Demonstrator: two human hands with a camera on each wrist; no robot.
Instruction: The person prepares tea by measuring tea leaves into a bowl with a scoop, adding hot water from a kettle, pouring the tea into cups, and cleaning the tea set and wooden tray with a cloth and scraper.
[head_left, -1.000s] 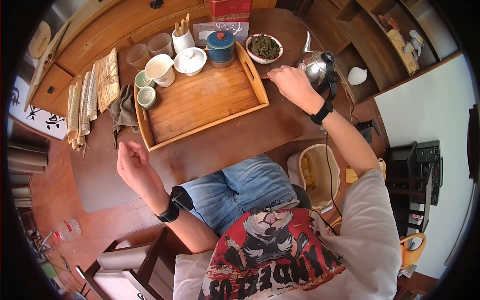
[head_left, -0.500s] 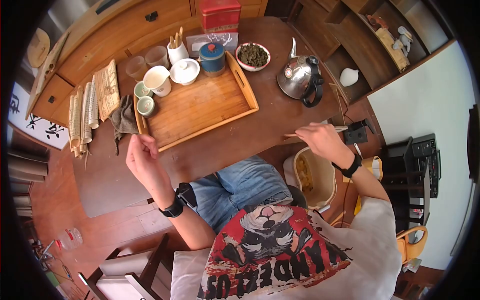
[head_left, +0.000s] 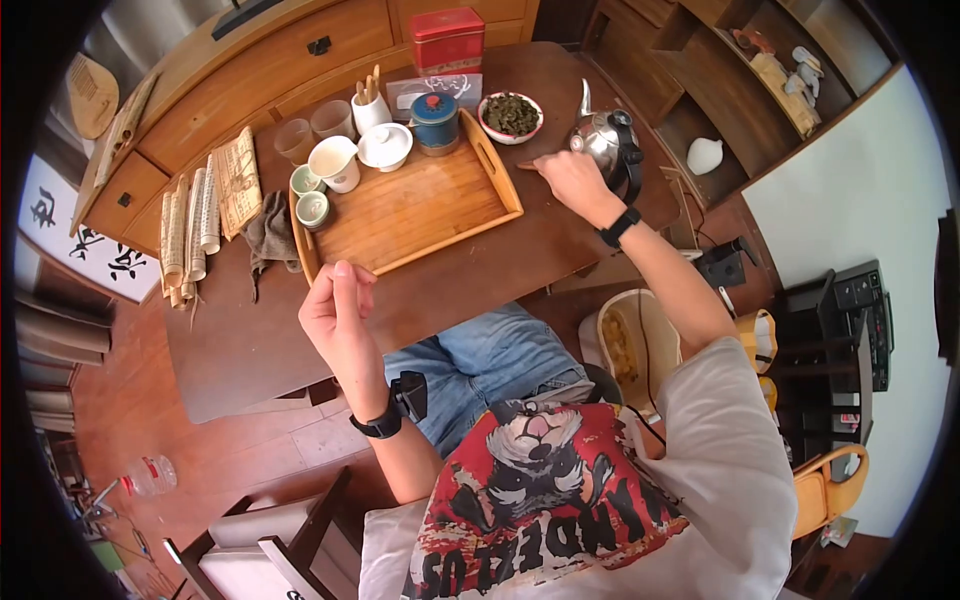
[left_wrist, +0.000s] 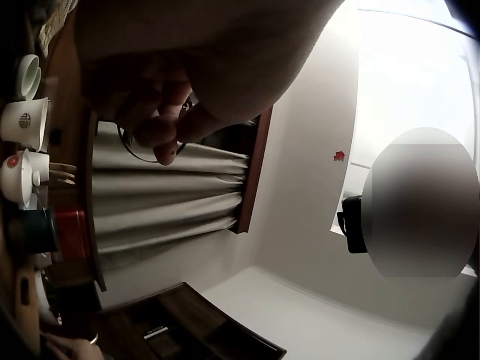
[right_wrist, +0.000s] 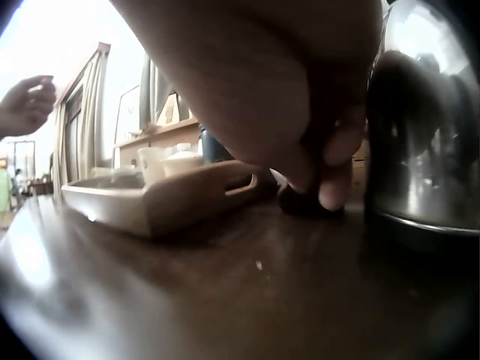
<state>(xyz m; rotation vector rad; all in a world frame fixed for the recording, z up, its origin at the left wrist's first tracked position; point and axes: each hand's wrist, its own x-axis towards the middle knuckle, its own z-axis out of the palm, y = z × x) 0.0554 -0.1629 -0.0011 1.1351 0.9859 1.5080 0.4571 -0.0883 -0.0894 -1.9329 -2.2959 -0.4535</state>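
My right hand [head_left: 575, 185] is low over the table beside the silver kettle [head_left: 597, 143]. Its thumb and fingers pinch a small dark-brown thing [right_wrist: 298, 201] close to the tabletop; I cannot tell its kind. My left hand [head_left: 338, 310] hovers near the front left corner of the wooden tray [head_left: 420, 215], fingers loosely curled around nothing. On the tray stand a white pitcher [head_left: 335, 165], a lidded white bowl [head_left: 384, 148], a blue pot [head_left: 435, 122] with a red knob and two pale green cups [head_left: 313, 211]. A bowl of dark leaves [head_left: 511, 117] sits right behind the tray.
Rolled bamboo scrolls [head_left: 185, 235] and a grey cloth [head_left: 272, 235] lie left of the tray. Behind it are glass cups [head_left: 332, 118], a white holder [head_left: 370, 112] with wooden tools and a red tin [head_left: 448, 42]. A bin [head_left: 655, 370] stands below the table's right front edge.
My right hand moved from beside the kettle toward me to the table's front edge above the bin, then back beside the kettle. My left hand has shifted slightly right.
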